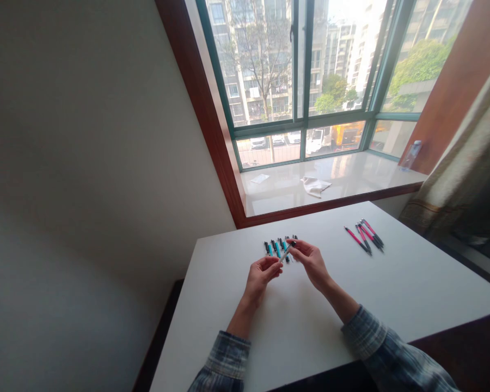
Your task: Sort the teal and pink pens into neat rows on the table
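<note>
Both my hands are raised just above a white table (412, 283), holding one slim pen (286, 252) between them. My left hand (262, 273) pinches its lower end with curled fingers. My right hand (310, 257) pinches the upper end, by the black tip. Right behind my hands lies a row of several blue pens (275, 246) with black ends. A small cluster of pink pens (365, 234) with black ends lies further right on the table, well away from either hand.
A glossy window sill (351, 182) runs behind the table, with a crumpled white cloth (315, 186), a small paper (260, 178) and a plastic bottle (411, 155) on it. A curtain (465, 163) hangs at the right. A plain wall stands at the left.
</note>
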